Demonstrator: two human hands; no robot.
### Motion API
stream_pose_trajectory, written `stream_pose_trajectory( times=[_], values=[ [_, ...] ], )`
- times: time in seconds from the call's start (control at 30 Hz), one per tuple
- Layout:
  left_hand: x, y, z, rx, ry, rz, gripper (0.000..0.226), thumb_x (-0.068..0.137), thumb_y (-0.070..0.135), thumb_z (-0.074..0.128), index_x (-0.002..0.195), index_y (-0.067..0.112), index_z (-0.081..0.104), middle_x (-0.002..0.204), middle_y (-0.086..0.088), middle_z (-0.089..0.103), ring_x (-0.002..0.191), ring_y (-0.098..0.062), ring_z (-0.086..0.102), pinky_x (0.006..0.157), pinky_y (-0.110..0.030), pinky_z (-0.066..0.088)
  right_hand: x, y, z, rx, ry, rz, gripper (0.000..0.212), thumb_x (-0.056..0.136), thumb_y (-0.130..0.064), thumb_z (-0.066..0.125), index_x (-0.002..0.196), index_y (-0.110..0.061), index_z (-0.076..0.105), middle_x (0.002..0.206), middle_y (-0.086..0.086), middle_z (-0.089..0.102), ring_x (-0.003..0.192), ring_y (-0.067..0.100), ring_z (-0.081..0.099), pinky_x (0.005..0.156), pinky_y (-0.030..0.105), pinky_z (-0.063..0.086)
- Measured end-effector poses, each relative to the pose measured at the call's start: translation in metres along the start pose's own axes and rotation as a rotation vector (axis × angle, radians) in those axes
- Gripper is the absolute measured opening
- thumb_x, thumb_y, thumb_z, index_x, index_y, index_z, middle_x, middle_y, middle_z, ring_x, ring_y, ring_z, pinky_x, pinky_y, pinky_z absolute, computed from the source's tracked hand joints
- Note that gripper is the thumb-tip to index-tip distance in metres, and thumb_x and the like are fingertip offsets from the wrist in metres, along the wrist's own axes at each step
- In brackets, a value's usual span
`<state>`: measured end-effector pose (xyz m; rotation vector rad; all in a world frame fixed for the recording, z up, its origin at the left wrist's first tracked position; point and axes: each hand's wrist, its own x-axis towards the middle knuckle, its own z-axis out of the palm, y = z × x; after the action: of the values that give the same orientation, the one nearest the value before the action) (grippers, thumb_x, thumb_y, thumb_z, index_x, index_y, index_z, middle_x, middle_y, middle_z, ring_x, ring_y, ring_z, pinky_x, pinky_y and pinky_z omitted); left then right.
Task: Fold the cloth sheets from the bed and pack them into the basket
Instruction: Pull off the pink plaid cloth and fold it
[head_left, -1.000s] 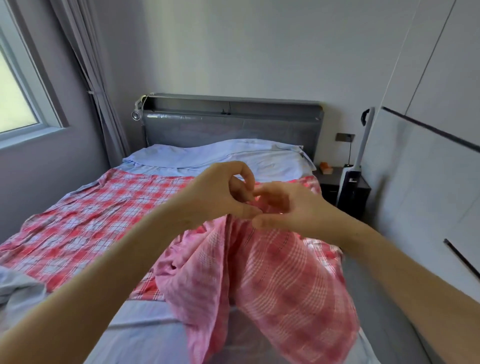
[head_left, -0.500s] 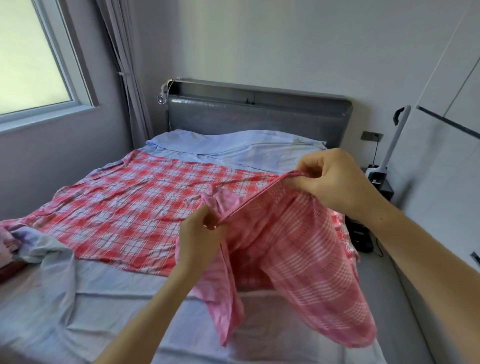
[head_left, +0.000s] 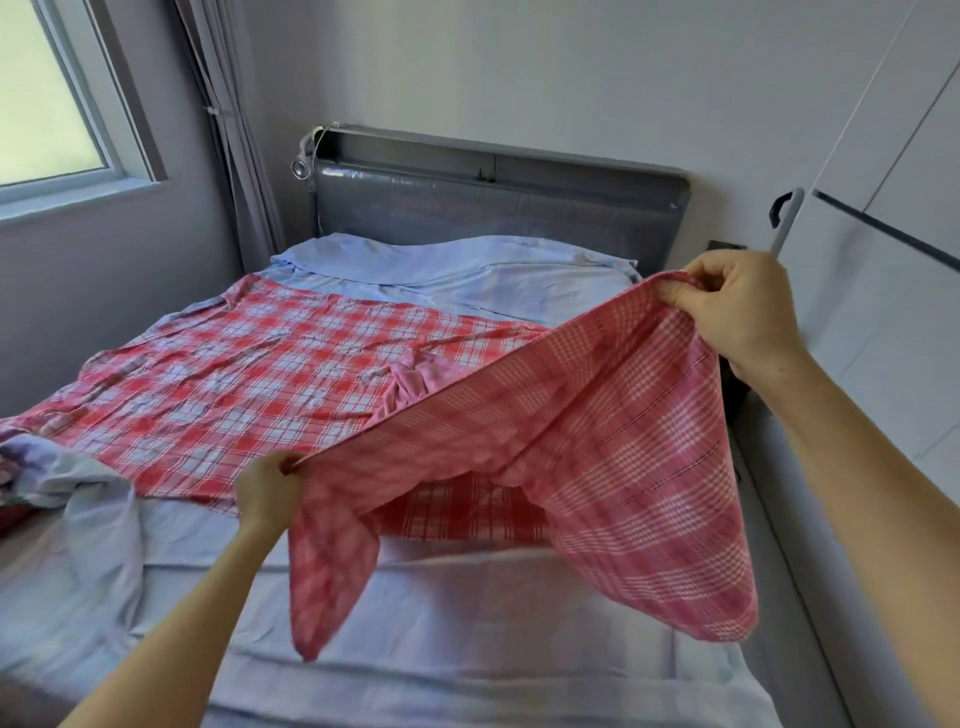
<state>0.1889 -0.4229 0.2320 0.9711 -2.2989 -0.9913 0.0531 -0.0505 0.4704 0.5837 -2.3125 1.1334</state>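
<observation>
left hand (head_left: 270, 486) and right hand (head_left: 737, 306) each pinch the pink plaid cloth (head_left: 597, 447). its held edge runs low-left to high-right, the rest hanging below. left hand is nearer.

The bed (head_left: 519, 649) wears a pale blue sheet (head_left: 467, 275); a red checked cloth (head_left: 234, 384) lies spread across it.

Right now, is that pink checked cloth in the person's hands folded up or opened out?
Opened out, not folded: the pink checked cloth hangs stretched by one edge between the left hand and the right hand, above the bed.
</observation>
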Motion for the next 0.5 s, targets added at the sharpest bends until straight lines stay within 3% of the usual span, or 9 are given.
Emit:
stream_pose_trajectory(
  times=[0.1, 0.17, 0.23, 0.37, 0.43, 0.5],
  values=[
    [0.022, -0.008, -0.012, -0.048, 0.004, -0.155, 0.025, 0.089, 0.004, 0.057, 0.11, -0.003, 0.067, 0.103, -0.022, 0.067, 0.08, -0.028, 0.055, 0.065, -0.029, 0.035, -0.018, 0.033, 0.015, -0.071, 0.002, 0.088, 0.022, 0.081, -0.016, 0.072, 0.076, 0.004, 0.067, 0.069, 0.019, 0.063, 0.06, 0.021, 0.052, 0.06, 0.028, 0.042],
    [0.035, -0.014, -0.019, -0.14, -0.06, -0.244, 0.029, 0.092, 0.006, 0.053, 0.119, -0.002, 0.061, 0.1, -0.023, 0.065, 0.074, -0.025, 0.051, 0.063, -0.032, 0.044, -0.039, 0.052, 0.027, -0.153, -0.051, 0.125, 0.02, 0.084, -0.015, 0.069, 0.077, 0.002, 0.064, 0.069, 0.015, 0.06, 0.065, 0.025, 0.053, 0.063, 0.031, 0.04],
    [0.037, -0.019, -0.026, -0.203, -0.093, -0.275, 0.029, 0.094, 0.013, 0.053, 0.121, 0.003, 0.06, 0.093, -0.017, 0.061, 0.07, -0.024, 0.052, 0.072, -0.037, 0.049, -0.063, 0.067, 0.038, -0.24, -0.161, 0.189, 0.014, 0.088, -0.014, 0.063, 0.079, -0.004, 0.06, 0.072, 0.01, 0.058, 0.071, 0.027, 0.055, 0.064, 0.031, 0.037],
    [0.04, -0.021, -0.058, -0.342, -0.079, -0.245, 0.018, 0.095, 0.018, 0.053, 0.112, 0.017, 0.06, 0.081, -0.008, 0.057, 0.061, -0.021, 0.049, 0.06, -0.027, 0.044, -0.113, 0.088, 0.048, -0.25, -0.412, 0.296, 0.012, 0.095, -0.011, 0.05, 0.083, -0.008, 0.052, 0.084, 0.014, 0.06, 0.08, 0.035, 0.058, 0.066, 0.036, 0.04],
    [0.043, -0.023, -0.08, -0.444, -0.115, -0.303, 0.022, 0.093, 0.012, 0.052, 0.113, 0.014, 0.062, 0.073, -0.005, 0.061, 0.055, -0.02, 0.054, 0.054, -0.026, 0.05, -0.135, 0.086, 0.049, -0.202, -0.604, 0.3, 0.011, 0.097, -0.012, 0.047, 0.087, -0.014, 0.053, 0.09, 0.008, 0.06, 0.084, 0.028, 0.058, 0.07, 0.035, 0.041],
    [0.036, -0.011, -0.105, -0.511, -0.225, -0.295, 0.017, 0.092, 0.001, 0.046, 0.094, 0.008, 0.061, 0.055, 0.0, 0.063, 0.043, -0.013, 0.058, 0.042, -0.018, 0.05, -0.155, 0.08, 0.049, -0.233, -0.863, 0.281, 0.01, 0.097, -0.014, 0.047, 0.091, -0.015, 0.056, 0.091, 0.0, 0.058, 0.084, 0.019, 0.056, 0.071, 0.031, 0.041]
  ],
)
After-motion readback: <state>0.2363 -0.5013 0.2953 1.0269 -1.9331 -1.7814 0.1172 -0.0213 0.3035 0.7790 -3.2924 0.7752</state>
